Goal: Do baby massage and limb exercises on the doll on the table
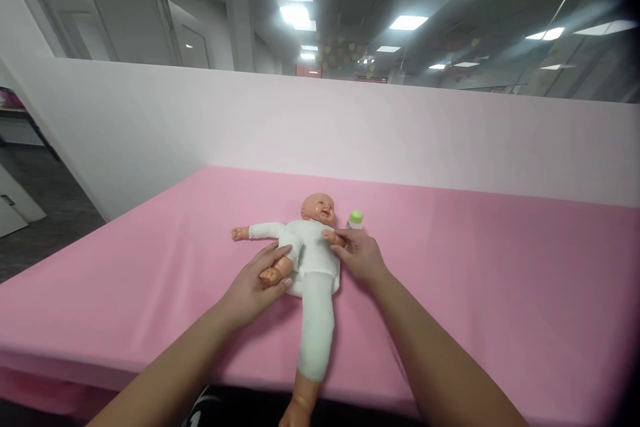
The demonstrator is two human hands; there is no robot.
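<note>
A baby doll [315,247] with a white cloth body lies face up on the pink cloth, its head away from me. My left hand [253,283] is closed around the doll's bent leg [283,267], just by the foot. The other leg stretches toward me, and its foot reaches past the table's front edge. With fingers and thumb, my right hand [361,257] pinches the doll's hand [333,237] against the side of its chest. The doll's other arm [265,231] points out to the left. Just beyond my right hand stands a small bottle with a green cap [356,217], its lower part hidden.
Pink cloth [475,280] covers the table. A white partition [350,127] rises along the back and left side. Past it are doors [193,33] and ceiling lights. At far left, a dark floor [30,180] and a white cabinet [15,203] show.
</note>
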